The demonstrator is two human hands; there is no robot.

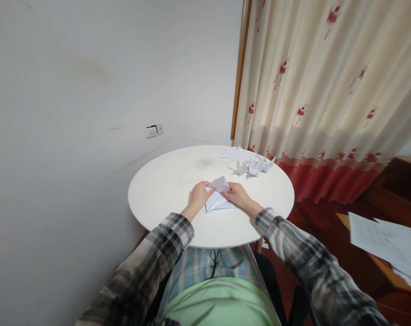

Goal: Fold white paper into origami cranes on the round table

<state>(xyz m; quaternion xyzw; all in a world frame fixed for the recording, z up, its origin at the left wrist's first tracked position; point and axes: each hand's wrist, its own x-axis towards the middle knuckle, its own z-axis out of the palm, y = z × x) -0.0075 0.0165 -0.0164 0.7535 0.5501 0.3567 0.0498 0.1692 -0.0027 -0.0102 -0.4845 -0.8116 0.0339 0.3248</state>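
A partly folded white paper (219,198) lies on the round white table (164,190), close to its near edge. My left hand (199,195) grips the paper's left side, fingers curled onto a raised flap. My right hand (236,194) pinches the paper's right side, fingertips pressed on the fold. Both arms wear plaid sleeves and reach in from below.
Several folded and crumpled white paper pieces (252,164) sit at the table's far right. A floral curtain (327,90) hangs behind. Loose paper sheets (385,242) lie on a wooden surface at the right. A wall socket (153,131) is on the left wall.
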